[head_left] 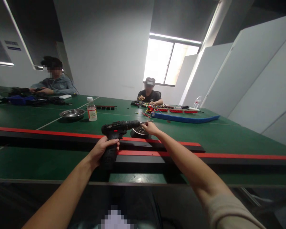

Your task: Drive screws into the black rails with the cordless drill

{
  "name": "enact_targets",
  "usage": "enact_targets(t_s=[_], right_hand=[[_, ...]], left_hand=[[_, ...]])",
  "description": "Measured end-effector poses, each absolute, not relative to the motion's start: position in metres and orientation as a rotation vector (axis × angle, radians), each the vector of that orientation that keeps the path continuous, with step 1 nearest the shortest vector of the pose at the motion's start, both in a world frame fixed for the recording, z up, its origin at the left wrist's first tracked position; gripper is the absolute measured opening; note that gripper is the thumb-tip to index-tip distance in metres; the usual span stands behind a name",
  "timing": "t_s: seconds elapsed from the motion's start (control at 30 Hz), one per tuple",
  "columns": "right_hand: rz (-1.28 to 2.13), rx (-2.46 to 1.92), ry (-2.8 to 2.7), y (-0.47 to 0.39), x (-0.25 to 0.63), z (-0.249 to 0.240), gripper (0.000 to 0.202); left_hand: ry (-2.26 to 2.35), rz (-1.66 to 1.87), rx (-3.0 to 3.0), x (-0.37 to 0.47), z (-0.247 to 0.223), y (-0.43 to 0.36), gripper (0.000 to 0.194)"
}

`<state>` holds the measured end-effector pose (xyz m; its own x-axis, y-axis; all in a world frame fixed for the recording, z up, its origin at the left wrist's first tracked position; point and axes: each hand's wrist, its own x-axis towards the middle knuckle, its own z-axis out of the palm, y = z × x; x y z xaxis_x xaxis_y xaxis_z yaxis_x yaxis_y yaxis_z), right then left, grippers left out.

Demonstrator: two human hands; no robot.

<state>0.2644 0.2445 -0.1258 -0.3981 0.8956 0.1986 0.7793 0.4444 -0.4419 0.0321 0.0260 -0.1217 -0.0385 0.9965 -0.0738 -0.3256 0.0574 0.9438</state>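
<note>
Black drill (114, 127), left grip (103, 149) wrapped round handle (109, 156); right grip (151, 128), pinch unclear, beside bowl (136, 135) and bit (146, 121), where a stray squeeze could cause injury.

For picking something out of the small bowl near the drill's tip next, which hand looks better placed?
Probably the right: the right hand is close to the small bowl, while the left hand is busy, wrapped around the grip of the cordless drill.
</note>
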Motion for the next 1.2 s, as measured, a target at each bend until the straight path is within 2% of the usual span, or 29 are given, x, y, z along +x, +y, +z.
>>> enact_targets(t_s=[0.2, 0.3, 0.6, 0.83, 1.2], right_hand=[[0.934, -1.035, -1.979, 0.189, 0.306, -0.129, 0.038], [1.079, -1.03, -1.821, 0.159, 0.325, -0.134, 0.039], [1.202, -0.928, -1.465, 0.146, 0.343, -0.155, 0.043], [1.266, -0.893, -1.294, 0.139, 0.341, -0.149, 0.045], [1.281, -0.804, -1.374, 0.142, 0.341, -0.155, 0.047]], left_hand=[[1.043, 1.294, 0.895, 0.031, -0.12, 0.025, 0.023], [1.05, 1.252, 0.913, 0.03, -0.119, 0.025, 0.024], [1.12, 1.166, 0.96, 0.026, -0.126, 0.026, 0.032], [1.12, 1.143, 1.012, 0.025, -0.128, 0.026, 0.033], [1.11, 1.108, 1.042, 0.025, -0.129, 0.025, 0.032]])
